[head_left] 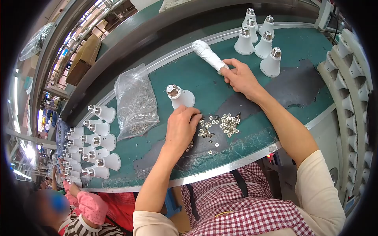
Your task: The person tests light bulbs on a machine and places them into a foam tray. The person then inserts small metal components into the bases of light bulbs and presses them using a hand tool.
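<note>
My right hand is wrapped round the lower end of a white-wrapped, stick-shaped tool, which slants up and left over the green worktop. A white light bulb with a metal screw base stands in the middle, its cap end up. Just in front of it, my left hand has its fingers bent together beside the bulb's lower edge and a pile of small round metal caps. Whatever the left fingertips pinch, if anything, is hidden.
A clear plastic bag of small metal pieces lies left of the bulb. Several bulbs stand at the back right, and more bulbs line the left. White racks rise at the right. A co-worker's pink sleeve is at lower left.
</note>
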The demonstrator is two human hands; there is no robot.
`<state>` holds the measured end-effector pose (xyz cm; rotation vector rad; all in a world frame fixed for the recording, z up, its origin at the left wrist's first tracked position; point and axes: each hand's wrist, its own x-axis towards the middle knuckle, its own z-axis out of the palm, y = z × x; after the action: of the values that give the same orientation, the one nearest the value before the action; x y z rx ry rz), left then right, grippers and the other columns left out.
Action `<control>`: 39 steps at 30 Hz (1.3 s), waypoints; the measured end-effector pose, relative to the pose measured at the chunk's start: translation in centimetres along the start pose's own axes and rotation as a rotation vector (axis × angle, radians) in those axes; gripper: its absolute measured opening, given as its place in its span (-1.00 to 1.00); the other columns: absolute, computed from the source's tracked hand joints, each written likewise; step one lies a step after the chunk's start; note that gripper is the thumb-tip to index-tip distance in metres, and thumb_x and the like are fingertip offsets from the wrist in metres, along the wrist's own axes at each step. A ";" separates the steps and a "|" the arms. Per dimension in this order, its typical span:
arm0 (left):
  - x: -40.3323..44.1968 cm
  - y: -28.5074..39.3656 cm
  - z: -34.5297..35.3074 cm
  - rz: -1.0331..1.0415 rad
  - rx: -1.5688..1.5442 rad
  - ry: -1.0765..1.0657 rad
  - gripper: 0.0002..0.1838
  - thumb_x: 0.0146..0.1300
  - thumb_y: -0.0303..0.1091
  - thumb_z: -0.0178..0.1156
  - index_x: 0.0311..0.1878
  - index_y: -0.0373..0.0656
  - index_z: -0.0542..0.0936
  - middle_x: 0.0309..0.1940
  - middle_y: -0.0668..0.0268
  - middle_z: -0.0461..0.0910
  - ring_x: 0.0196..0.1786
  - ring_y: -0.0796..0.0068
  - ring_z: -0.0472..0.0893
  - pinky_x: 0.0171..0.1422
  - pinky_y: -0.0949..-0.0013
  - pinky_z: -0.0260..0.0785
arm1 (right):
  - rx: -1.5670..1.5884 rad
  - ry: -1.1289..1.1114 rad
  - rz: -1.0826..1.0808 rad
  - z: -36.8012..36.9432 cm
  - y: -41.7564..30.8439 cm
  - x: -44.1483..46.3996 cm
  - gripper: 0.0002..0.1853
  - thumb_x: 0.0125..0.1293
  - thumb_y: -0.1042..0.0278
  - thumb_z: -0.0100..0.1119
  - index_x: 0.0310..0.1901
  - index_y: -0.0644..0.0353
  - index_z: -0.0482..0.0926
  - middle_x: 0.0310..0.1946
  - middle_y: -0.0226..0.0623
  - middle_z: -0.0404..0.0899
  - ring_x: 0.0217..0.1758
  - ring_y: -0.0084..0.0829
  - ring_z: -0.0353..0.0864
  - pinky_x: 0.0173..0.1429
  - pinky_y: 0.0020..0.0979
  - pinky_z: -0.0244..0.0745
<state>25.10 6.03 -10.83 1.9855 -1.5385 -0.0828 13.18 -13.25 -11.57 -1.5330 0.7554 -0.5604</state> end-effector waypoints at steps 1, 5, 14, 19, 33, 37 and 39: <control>0.2 -0.1 0.1 -0.015 0.005 -0.030 -0.86 0.03 -0.47 0.25 -0.36 -0.32 0.56 -0.51 0.15 0.51 -0.49 0.33 0.50 -0.36 0.38 0.34 | -0.003 -0.004 0.002 0.0 -0.1 -0.2 -0.56 0.22 0.26 0.10 0.10 0.26 0.37 -0.57 -0.43 0.42 -0.64 -0.73 0.24 -0.65 -0.61 0.06; 0.2 0.7 -0.8 -0.007 0.004 -0.013 -0.88 0.05 -0.48 0.24 -0.33 -0.29 0.55 -0.48 0.18 0.54 -0.46 0.46 0.52 -0.35 0.42 0.35 | -0.028 -0.006 -0.018 0.1 0.2 -0.1 -0.58 0.25 0.28 0.08 0.12 0.23 0.35 -0.58 -0.48 0.37 -0.65 -0.76 0.18 -0.67 -0.65 0.00; 1.8 -0.7 -5.1 -0.370 -0.697 0.317 -0.87 0.15 -0.48 0.23 -0.25 -0.31 0.59 -0.45 0.41 0.55 -0.39 0.67 0.46 -0.26 0.60 0.32 | -0.097 0.001 -0.046 0.1 0.3 0.1 -0.57 0.21 0.25 0.11 0.06 0.32 0.40 -0.55 -0.34 0.52 -0.48 -0.63 0.42 -0.39 -0.53 0.28; 3.4 -1.4 -4.7 -0.207 -0.392 0.387 -0.88 0.15 -0.45 0.23 -0.27 -0.29 0.62 -0.41 0.39 0.59 -0.35 0.69 0.49 -0.22 0.60 0.33 | -0.081 0.013 -0.056 0.2 0.1 -0.1 -0.57 0.21 0.24 0.11 0.06 0.31 0.40 -0.55 -0.34 0.52 -0.49 -0.63 0.42 -0.39 -0.52 0.29; -4.2 -1.4 -3.1 -0.022 0.017 0.071 -0.91 0.08 -0.47 0.24 -0.35 -0.28 0.61 -0.47 0.18 0.58 -0.42 0.36 0.56 -0.29 0.42 0.37 | -0.491 0.060 -0.342 1.0 -0.2 -1.0 -0.62 0.17 0.32 0.13 0.02 0.21 0.40 -0.43 -0.04 0.59 -0.35 -0.18 0.62 -0.27 -0.32 0.43; -5.8 -2.7 -6.1 -0.213 0.153 0.295 -0.92 0.13 -0.47 0.19 -0.33 -0.28 0.59 -0.48 0.16 0.58 -0.45 0.34 0.56 -0.33 0.40 0.37 | -0.564 0.056 -0.429 1.1 0.2 -0.9 -0.63 0.14 0.37 0.14 0.01 0.18 0.40 -0.40 0.02 0.57 -0.33 -0.03 0.58 -0.23 -0.23 0.43; -6.3 -5.4 -7.3 -0.246 0.277 0.348 -0.91 0.10 -0.49 0.18 -0.33 -0.30 0.58 -0.48 0.12 0.56 -0.41 0.22 0.55 -0.28 0.31 0.37 | -0.565 0.057 -0.441 1.1 0.4 -1.0 -0.63 0.13 0.38 0.14 0.01 0.17 0.40 -0.39 0.02 0.58 -0.33 -0.03 0.58 -0.24 -0.22 0.43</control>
<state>30.63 15.46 -9.62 2.2533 -1.1270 0.3764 13.33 -11.78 -12.02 -2.2447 0.6486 -0.7567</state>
